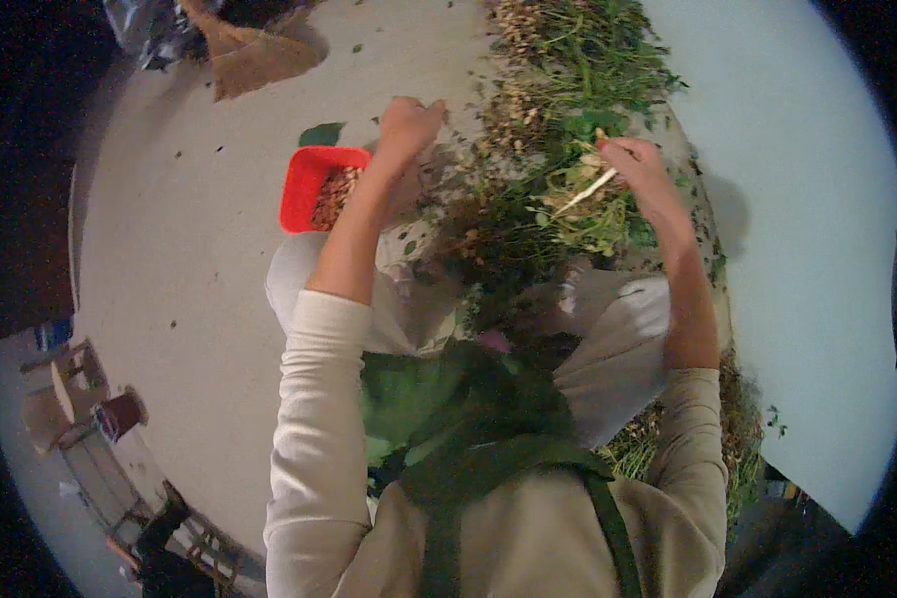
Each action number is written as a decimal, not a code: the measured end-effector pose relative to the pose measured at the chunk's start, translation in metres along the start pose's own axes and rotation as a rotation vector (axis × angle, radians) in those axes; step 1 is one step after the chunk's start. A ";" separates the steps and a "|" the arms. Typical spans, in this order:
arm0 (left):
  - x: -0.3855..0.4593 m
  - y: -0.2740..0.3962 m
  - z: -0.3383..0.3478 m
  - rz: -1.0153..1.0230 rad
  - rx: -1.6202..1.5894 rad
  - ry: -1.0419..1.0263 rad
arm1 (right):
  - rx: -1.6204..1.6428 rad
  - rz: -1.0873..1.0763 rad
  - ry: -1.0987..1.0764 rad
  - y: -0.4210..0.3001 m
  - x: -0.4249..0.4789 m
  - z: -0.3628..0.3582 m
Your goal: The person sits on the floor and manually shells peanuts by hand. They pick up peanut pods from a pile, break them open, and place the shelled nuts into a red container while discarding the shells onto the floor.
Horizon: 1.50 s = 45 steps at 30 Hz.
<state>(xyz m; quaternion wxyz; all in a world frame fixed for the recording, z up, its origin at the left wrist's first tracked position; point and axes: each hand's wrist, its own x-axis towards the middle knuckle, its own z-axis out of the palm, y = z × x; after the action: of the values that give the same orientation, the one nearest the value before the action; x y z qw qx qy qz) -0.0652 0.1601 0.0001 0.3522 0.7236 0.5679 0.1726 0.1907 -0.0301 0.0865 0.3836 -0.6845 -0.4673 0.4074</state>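
Note:
My right hand (637, 163) grips a pale plant stem (587, 193), which slants down to the left over a loose bunch of leafy peanut plants (587, 224). To its left my left hand (410, 125) hovers over the floor with curled fingers; whether something small is in them is hidden. Close to my left forearm stands a red plastic container (297, 190), partly filled with peanuts (335, 196). Darker uprooted stems and roots (486, 232) lie between my knees, in front of my green apron (486, 418).
A long heap of green peanut plants (598, 52) with pods (519, 30) runs along the pale wall (807, 224) on the right. Brown sacking (269, 60) lies at the upper left. Wooden chairs (82, 381) stand at the lower left. Leaf bits dot the concrete floor (194, 247).

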 end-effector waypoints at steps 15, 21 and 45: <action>-0.069 0.017 -0.023 0.318 -0.331 -0.424 | -0.093 -0.131 -0.293 0.005 0.006 0.018; -0.109 0.070 0.022 0.411 -0.622 -0.683 | -0.131 -0.097 -0.342 0.005 0.001 0.037; -0.111 0.099 0.002 0.211 -0.338 -0.197 | -0.383 -0.205 0.229 -0.027 -0.006 0.074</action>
<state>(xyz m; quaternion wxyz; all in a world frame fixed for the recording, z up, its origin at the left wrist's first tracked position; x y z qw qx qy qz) -0.0272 0.0444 0.0859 0.5022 0.7231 0.4151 0.2296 0.1125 -0.0175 0.0839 0.3367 -0.7354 -0.5565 0.1900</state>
